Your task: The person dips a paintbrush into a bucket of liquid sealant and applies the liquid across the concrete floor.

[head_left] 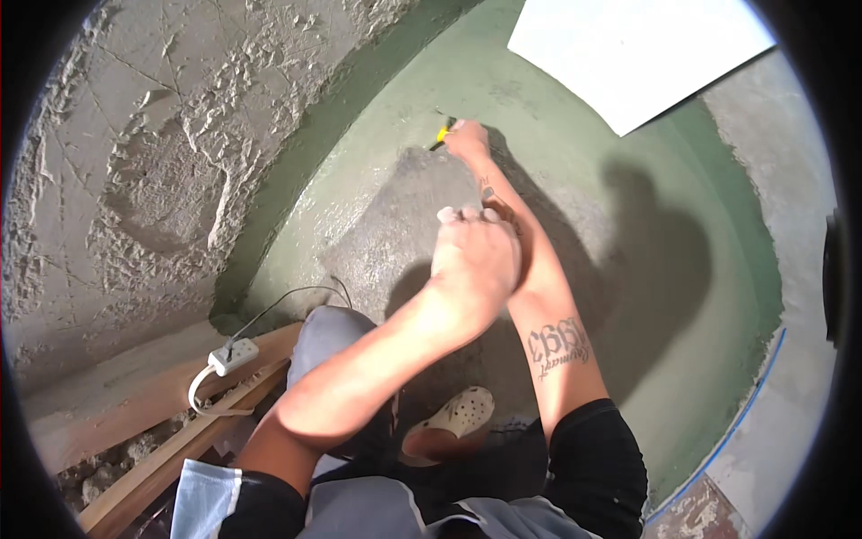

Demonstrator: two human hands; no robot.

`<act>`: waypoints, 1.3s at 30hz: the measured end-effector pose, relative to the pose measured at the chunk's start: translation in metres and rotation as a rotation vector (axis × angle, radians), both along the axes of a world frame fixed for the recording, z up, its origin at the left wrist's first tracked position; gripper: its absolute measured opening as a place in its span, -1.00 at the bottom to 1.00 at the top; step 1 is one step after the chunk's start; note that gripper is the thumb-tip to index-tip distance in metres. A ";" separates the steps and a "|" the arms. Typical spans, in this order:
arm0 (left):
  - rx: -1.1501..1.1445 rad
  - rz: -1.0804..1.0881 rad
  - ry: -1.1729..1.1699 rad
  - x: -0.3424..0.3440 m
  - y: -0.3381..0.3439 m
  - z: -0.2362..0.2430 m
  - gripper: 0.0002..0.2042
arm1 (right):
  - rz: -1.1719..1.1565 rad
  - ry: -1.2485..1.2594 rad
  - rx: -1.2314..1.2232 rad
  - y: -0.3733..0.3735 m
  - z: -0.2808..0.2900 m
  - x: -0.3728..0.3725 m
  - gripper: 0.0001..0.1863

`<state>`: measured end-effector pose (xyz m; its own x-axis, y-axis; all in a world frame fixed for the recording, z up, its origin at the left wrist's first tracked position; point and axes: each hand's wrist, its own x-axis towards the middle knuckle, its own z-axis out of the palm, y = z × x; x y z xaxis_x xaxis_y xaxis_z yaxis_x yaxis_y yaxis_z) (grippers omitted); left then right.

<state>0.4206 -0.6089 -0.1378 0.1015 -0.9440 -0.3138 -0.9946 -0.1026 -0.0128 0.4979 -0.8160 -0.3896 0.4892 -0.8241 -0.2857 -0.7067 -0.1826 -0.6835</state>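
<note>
My right hand [467, 136] stretches forward with its fingers wrapped round a small yellow-and-black tool [443, 135], whose tip is at the edge of a grey patch [386, 207] in the pale green coated floor [530, 90]. Nearer me, my left hand [476, 251] is curled over my right forearm in this view, its fingertips close to something small and dark; what it grips, if anything, I cannot make out. My bent knee and a pale clog [458, 418] are below my arms.
A rough plaster wall [135, 117] rises at the left. A white power strip [232, 357] with cables lies by a wooden beam [180, 445]. A white board [628, 45] is at the upper right. The green floor's curved edge [754, 225] borders grey concrete.
</note>
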 end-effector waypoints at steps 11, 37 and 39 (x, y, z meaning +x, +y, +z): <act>0.052 0.020 0.161 0.038 -0.007 0.017 -0.75 | 0.133 0.545 -0.485 -0.078 0.067 -0.122 -0.79; 0.035 0.100 0.350 0.066 -0.001 0.008 -0.75 | -0.363 0.622 -0.169 -0.033 0.026 -0.279 -0.69; 0.024 0.113 0.312 0.064 -0.007 0.003 -0.75 | -0.137 0.515 -0.361 -0.020 0.024 -0.180 -0.78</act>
<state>0.4848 -0.6159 -0.1352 0.1011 -0.9242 -0.3683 -0.9333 -0.2164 0.2867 0.3180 -0.8358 -0.3660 0.2472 -0.9574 -0.1493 -0.9611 -0.2227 -0.1631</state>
